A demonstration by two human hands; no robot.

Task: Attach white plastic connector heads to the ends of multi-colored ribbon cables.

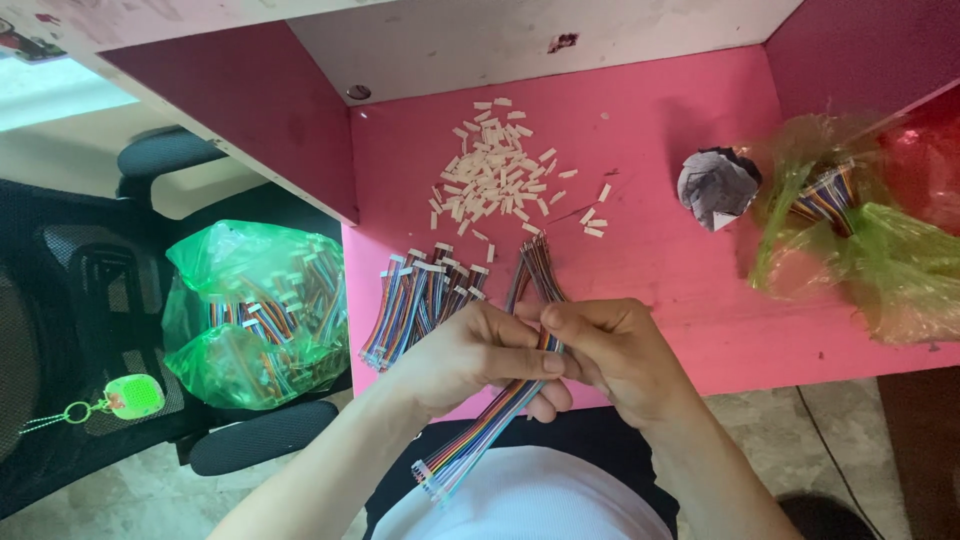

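Rainbow-coloured ribbon cable (pixel 500 400) runs between both hands at the near edge of the pink desk (pixel 680 270), its white-plugged end hanging off that edge toward the lap and its loose wire tips fanning up over the desk. The left hand (pixel 470 355) is clenched round the cable's middle; the right hand (pixel 610 350) pinches it just beside, thumb and forefinger closed on the strands. Those bare tips could splay or bend if the pinch slips, I judge, and the dangling plug could snag on clothing. Farther in on the desk lie a pile of small white connector shells (pixel 495 170) and a heap of finished cables (pixel 420 300).
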